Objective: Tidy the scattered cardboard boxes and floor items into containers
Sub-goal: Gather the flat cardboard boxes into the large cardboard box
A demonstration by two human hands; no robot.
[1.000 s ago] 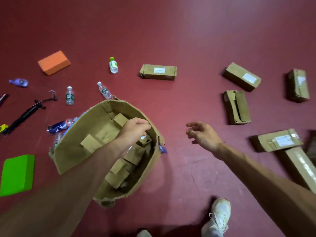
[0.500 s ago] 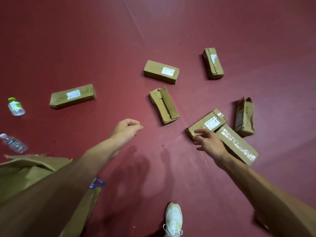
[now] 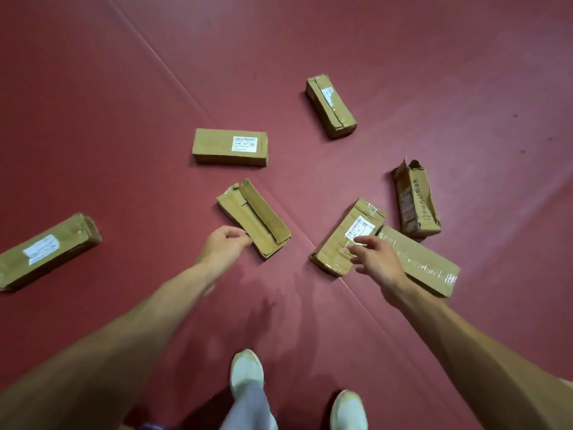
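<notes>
Several brown cardboard boxes lie scattered on the red floor. My left hand (image 3: 224, 246) has its curled fingers against the near left edge of a box with a raised flap (image 3: 252, 217), which rests flat on the floor; a grip is not visible. My right hand (image 3: 376, 259) hovers with spread fingers over the near end of a taped box with a white label (image 3: 344, 240), fingertips touching its top. A long taped box (image 3: 424, 265) lies beside it, partly under my right wrist.
Other boxes: a labelled one (image 3: 230, 147) beyond the flap box, one far off (image 3: 331, 105), a crumpled one (image 3: 415, 200) at right, a long one (image 3: 46, 251) at far left. My two white shoes (image 3: 246, 372) (image 3: 348, 409) stand at the bottom.
The view swung right, away from the big carton of boxes, and closer to the floor. Both hands reached down to the boxes; the left now touches the flap box, the right the labelled box.
</notes>
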